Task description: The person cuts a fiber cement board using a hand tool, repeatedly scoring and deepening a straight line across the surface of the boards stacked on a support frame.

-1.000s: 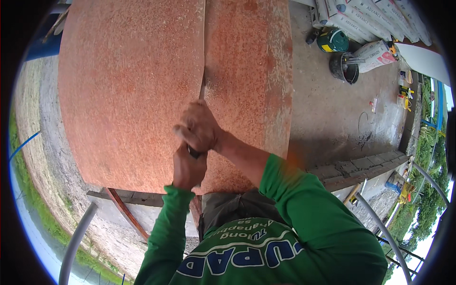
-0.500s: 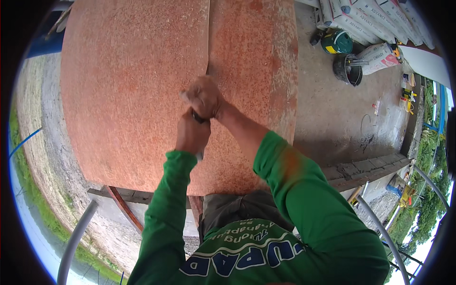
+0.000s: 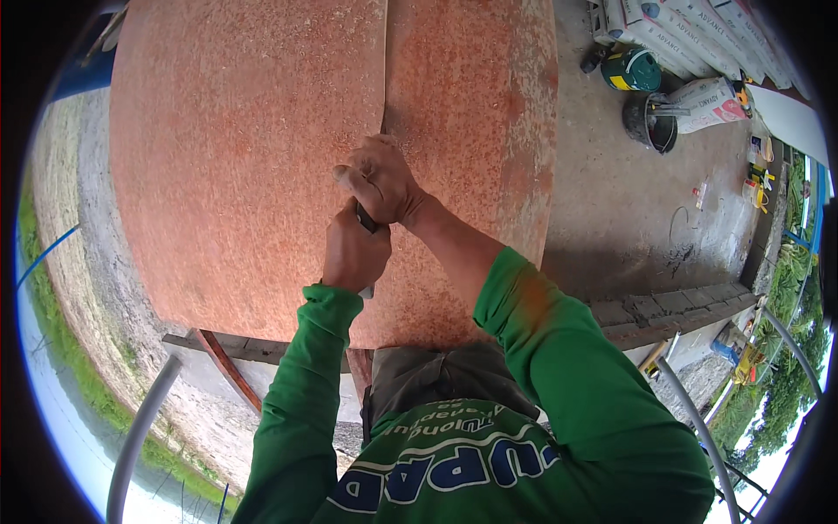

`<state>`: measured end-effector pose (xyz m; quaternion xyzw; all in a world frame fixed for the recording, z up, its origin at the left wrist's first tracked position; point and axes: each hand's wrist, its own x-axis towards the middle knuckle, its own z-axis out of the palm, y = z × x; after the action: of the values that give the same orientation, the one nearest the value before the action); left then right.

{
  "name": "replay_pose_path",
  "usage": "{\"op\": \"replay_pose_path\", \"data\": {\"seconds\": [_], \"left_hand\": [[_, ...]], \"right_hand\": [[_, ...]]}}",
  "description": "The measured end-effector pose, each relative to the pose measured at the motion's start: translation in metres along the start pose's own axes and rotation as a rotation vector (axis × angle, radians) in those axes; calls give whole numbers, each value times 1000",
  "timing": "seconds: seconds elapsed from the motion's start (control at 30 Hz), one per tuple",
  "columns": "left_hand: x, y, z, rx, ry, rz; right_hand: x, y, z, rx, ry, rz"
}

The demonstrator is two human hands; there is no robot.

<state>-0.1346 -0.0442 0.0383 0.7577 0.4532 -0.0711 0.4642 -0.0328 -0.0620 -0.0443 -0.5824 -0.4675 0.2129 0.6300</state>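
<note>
A large reddish-brown sheet of board (image 3: 244,157), scattered with pale chips or dust, lies in front of me. A long straight edge or seam runs down it toward my hands. My left hand (image 3: 356,253) is closed around a dark-handled tool (image 3: 366,217), with a small greyish end showing below the fist. Just above and touching it, my right hand (image 3: 381,179) is also closed, at the lower end of the seam. Both hands cover most of the tool, so its kind cannot be made out.
Right of the board, a concrete floor (image 3: 611,183) holds a green bucket (image 3: 631,69), a black bucket (image 3: 643,122) with tools in it and stacked sacks (image 3: 690,39). A low block wall (image 3: 672,303) borders it. Grey pipes (image 3: 144,437) rise at the lower left and right.
The view has shifted slightly, and both hands sit a little closer to the board's near edge. Blurred by motion before, they look sharper now; their grip is the same.
</note>
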Motion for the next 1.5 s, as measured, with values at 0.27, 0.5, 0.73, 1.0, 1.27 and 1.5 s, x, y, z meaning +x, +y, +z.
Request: {"op": "replay_pose_path", "data": {"seconds": [0.27,0.5,0.73,1.0,1.27,1.5], "left_hand": [[-187,-8,-36,174,-43,51],[7,-9,4,8,62,95],[-166,-30,-23,77,-79,28],[10,-7,0,19,6,65],[-158,-23,-21,26,-65,79],[23,2,10,60,17,298]], "right_hand": [[-84,-148,29,50,-158,92],[2,7,-2,-77,-54,-47],[-84,-131,29,-37,-172,76],[6,3,0,-131,3,-74],[-83,-130,26,-12,-180,110],[5,24,-6,-104,-138,240]]}}
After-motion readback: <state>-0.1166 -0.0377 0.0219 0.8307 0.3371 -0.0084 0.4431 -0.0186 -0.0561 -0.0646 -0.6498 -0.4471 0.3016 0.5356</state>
